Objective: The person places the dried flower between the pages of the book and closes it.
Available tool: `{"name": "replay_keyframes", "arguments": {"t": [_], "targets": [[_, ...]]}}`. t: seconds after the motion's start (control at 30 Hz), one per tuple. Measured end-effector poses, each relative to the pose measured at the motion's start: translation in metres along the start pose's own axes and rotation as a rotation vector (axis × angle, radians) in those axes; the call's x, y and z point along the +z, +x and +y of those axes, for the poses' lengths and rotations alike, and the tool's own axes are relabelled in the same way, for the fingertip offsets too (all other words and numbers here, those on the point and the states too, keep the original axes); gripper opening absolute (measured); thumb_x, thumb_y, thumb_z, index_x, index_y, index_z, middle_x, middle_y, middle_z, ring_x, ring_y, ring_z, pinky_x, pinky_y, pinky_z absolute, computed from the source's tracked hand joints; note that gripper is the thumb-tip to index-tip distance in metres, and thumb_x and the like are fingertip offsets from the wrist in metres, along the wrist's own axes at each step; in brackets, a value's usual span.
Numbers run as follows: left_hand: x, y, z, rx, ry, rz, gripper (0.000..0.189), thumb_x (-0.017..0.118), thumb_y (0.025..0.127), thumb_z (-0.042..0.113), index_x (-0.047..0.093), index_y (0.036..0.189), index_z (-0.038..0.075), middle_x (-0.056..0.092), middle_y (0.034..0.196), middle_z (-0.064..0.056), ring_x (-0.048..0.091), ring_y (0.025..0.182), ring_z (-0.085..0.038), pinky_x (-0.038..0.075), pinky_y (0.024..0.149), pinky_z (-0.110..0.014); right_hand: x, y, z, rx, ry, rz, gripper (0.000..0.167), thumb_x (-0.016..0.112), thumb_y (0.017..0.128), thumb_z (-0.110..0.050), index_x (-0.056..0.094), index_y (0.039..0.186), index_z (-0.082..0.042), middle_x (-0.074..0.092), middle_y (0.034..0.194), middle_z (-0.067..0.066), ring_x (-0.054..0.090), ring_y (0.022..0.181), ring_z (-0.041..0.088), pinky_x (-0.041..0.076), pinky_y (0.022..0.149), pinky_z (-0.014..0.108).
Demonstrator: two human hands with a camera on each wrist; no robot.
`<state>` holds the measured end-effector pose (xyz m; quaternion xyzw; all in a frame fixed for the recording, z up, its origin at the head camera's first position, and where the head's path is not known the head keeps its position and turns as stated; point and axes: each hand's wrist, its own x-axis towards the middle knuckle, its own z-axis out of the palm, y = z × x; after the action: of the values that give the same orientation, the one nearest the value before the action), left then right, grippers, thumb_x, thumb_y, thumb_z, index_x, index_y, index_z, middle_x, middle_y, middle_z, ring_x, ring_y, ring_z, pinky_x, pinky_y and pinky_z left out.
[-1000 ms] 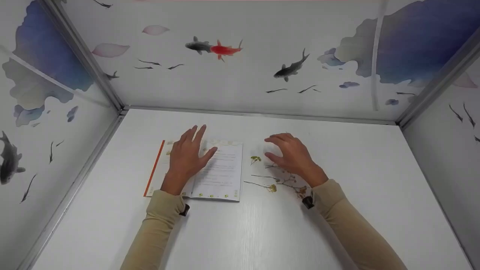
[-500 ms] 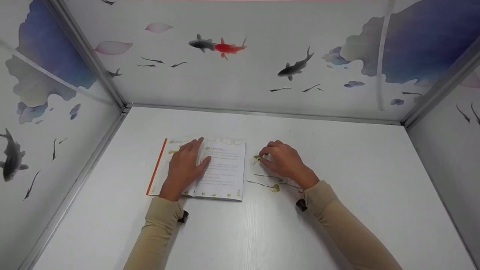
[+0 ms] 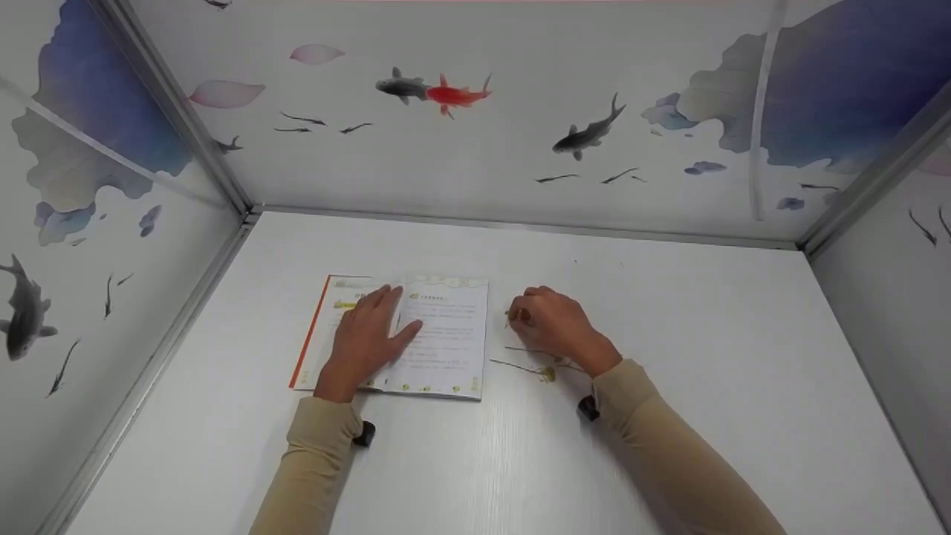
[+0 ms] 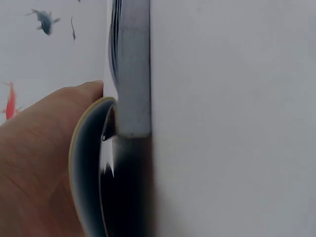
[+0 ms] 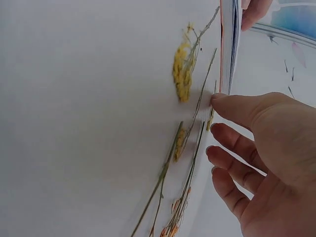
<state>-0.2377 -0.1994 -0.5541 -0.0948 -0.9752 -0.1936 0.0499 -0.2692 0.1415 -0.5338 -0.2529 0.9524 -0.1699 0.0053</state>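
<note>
My left hand (image 3: 362,343) rests flat on the open book (image 3: 449,349), its fingers over the left page and its thumb reaching onto the right page. In the left wrist view the book's edge (image 4: 134,84) stands beside part of that hand. To the right of the book, my right hand (image 3: 556,323) pinches a small dried yellow flower sprig (image 5: 211,120) between thumb and fingers; its index finger is mostly hidden. Other dried stems lie just below the hand, among them one with a broad yellow head (image 5: 181,74) and one with orange flowers (image 5: 170,229).
White panels with painted fish (image 3: 587,137) enclose the white table (image 3: 713,334) at the back and sides. A metal rail (image 3: 520,227) runs along its far edge. Small dark specks lie on the table beyond the right hand.
My left hand has come down onto the book. The right hand has lowered to the small yellow sprig, and its fingers have closed around it.
</note>
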Motion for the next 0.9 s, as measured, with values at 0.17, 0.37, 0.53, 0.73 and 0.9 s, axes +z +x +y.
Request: {"name": "replay_keyframes", "arguments": {"t": [0.17,0.37,0.53,0.73,0.9], "targets": [[-0.001,-0.002,0.000,-0.005,-0.014,-0.012,0.083,0.065,0.104,0.060,0.043,0.166,0.009,0.046,0.169,-0.021,0.044,0.157,-0.041,0.039,0.123,-0.067,0.001,0.004,-0.003,0.038,0.018,-0.052,0.011,0.072,0.104,-0.019,0.079,0.109,-0.013,0.072,0.099,0.004,0.064,0.092,0.019,0.059,0.080,0.039],[-0.001,-0.002,-0.002,-0.007,-0.028,-0.024,0.084,0.065,0.104,0.060,0.041,0.167,0.009,0.044,0.170,-0.021,0.042,0.158,-0.042,0.038,0.124,-0.067,0.003,0.005,-0.008,0.023,-0.023,-0.060,0.010,0.067,0.106,-0.015,0.075,0.105,-0.008,0.070,0.095,0.005,0.061,0.087,0.020,0.057,0.077,0.038],[0.000,-0.002,0.000,-0.027,-0.041,-0.046,0.085,0.064,0.105,0.060,0.038,0.169,0.011,0.041,0.172,-0.019,0.039,0.160,-0.041,0.035,0.127,-0.065,0.008,0.003,-0.008,-0.009,-0.098,-0.047,0.013,0.064,0.109,-0.014,0.070,0.106,-0.004,0.068,0.093,0.008,0.059,0.083,0.022,0.056,0.075,0.040],[-0.001,-0.003,0.001,-0.030,-0.072,-0.071,0.089,0.067,0.102,0.062,0.037,0.169,0.012,0.038,0.174,-0.019,0.036,0.162,-0.041,0.033,0.129,-0.064,0.009,-0.002,-0.008,-0.029,-0.135,-0.033,0.014,0.063,0.109,-0.014,0.068,0.108,-0.002,0.067,0.093,0.009,0.059,0.083,0.022,0.058,0.076,0.041],[-0.001,-0.004,0.000,-0.036,-0.101,-0.084,0.107,0.075,0.091,0.073,0.034,0.170,0.014,0.034,0.175,-0.019,0.035,0.162,-0.042,0.034,0.128,-0.065,0.007,-0.006,-0.011,-0.087,-0.133,0.003,0.009,0.061,0.109,-0.011,0.066,0.107,-0.003,0.065,0.092,0.008,0.059,0.081,0.020,0.057,0.072,0.038]]}}
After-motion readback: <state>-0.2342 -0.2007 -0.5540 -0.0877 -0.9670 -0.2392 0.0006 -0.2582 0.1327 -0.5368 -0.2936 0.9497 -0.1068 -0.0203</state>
